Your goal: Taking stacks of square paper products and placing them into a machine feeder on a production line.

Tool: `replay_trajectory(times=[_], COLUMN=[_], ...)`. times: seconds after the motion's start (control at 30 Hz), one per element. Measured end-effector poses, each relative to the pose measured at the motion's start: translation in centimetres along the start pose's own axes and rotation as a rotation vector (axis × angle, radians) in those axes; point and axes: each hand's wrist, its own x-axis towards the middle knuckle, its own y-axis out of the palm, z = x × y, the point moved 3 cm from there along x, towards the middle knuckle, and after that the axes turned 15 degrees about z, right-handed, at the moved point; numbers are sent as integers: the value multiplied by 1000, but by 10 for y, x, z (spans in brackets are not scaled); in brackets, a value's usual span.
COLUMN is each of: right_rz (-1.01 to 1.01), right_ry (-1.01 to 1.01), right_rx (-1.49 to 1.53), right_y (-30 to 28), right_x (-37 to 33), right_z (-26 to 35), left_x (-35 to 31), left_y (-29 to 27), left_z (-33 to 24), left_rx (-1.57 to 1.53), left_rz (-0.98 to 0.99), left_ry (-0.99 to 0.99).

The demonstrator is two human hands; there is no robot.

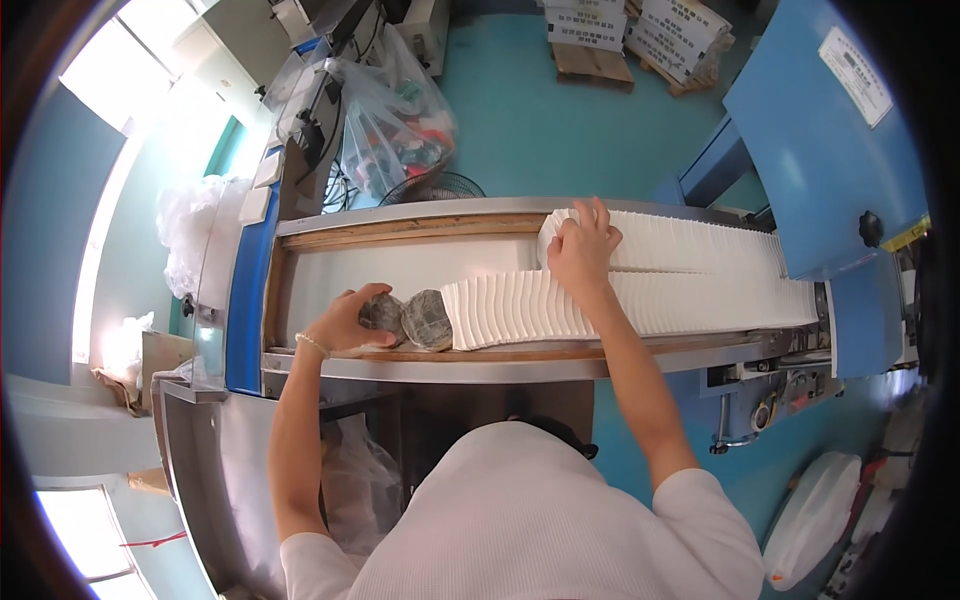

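My left hand [338,322] is curled around a round, dark grey block [380,318] that looks like a stone or a wrapped weight. Touching it on the right is a second grey block [428,320], which sits against the end of the near row of thin white ribbed pieces [530,308], stacked on edge. My right hand [584,255] grips the left end of the far white row [665,240], its fingers bent over the top and front. Both rows lie side by side in a long trough [400,262] with wooden inner edges.
A blue machine [825,150] stands at the trough's right end. Beyond the trough are a clear plastic bag [395,125] of scraps, a fan [435,187] and wrapped boxes on wooden pallets [592,65]. A blue strip [252,290] borders the trough's left end.
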Motion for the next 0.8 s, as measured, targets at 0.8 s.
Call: replay_trajectory(times=[0.8], right_rz=[-308], right_ry=[32], right_rx=[287], right_y=[-77], right_x=[-124], right_z=[-58], left_x=[-9], left_y=[67], left_z=[-37], left_rx=[-353], left_rz=[-204], left_ry=[188])
